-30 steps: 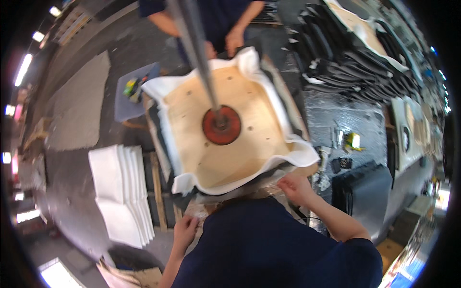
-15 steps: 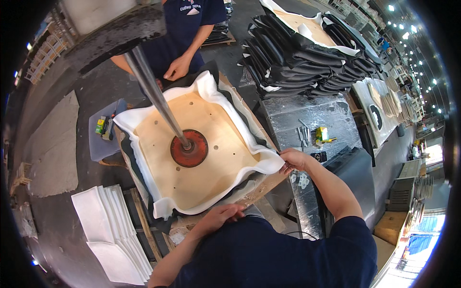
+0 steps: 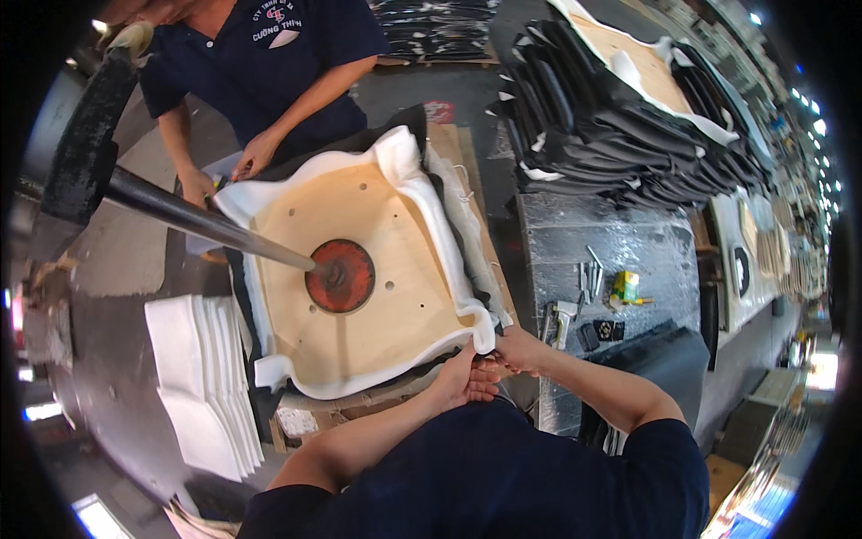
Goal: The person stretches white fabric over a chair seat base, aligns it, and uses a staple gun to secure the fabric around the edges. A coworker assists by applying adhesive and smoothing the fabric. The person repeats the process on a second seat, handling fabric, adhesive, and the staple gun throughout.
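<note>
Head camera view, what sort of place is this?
Probably an upholstery workshop: a wooden panel edged with white padding under a red disc, and a stack of black padded pieces.

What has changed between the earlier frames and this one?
The left hand moved right to the near right corner of the white padding, beside the right hand, which came there from the near edge. What they grip is unclear. The co-worker's hands moved left along the far edge to the far left corner. The red disc stays on the wooden board.
</note>
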